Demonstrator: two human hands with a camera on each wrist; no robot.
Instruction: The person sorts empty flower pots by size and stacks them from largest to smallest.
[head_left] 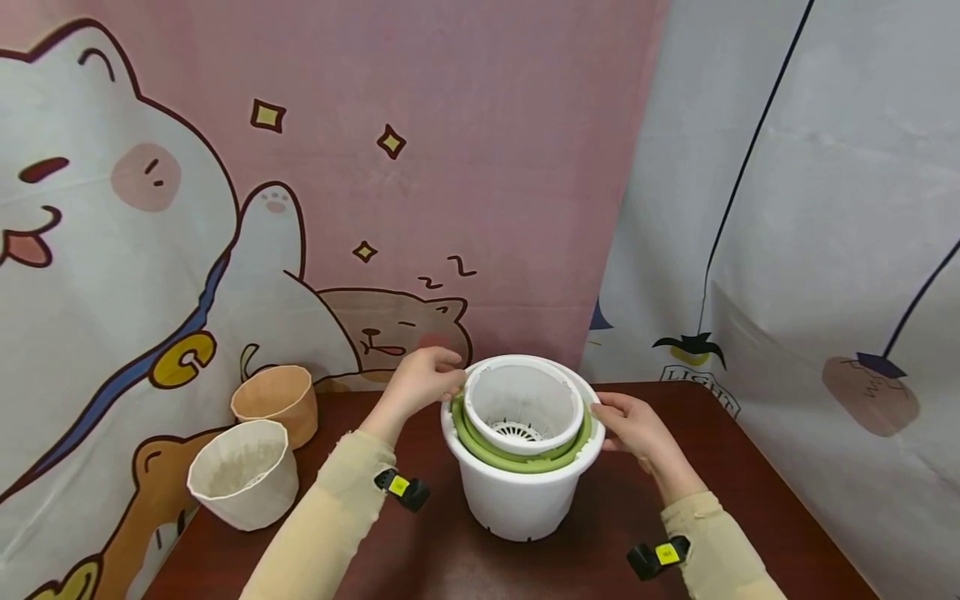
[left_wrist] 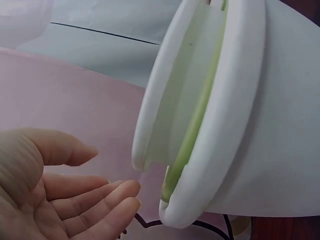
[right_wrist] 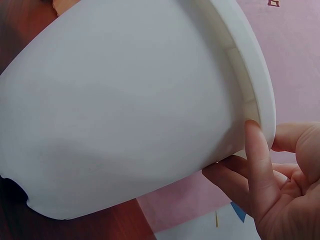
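The outer pot (head_left: 517, 504) stands on the surface (head_left: 585, 571), green pot (head_left: 480, 450) and inner pot (head_left: 525, 396) inside. The right hand (head_left: 630, 427) pinches its right rim; the left hand (head_left: 420, 385) has relaxed fingers, holding nothing. One-sided lifting could tip all three (seating is hard to judge).

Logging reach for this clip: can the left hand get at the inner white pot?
Likely yes: the left hand is right beside the inner white pot, with nothing visible between them.
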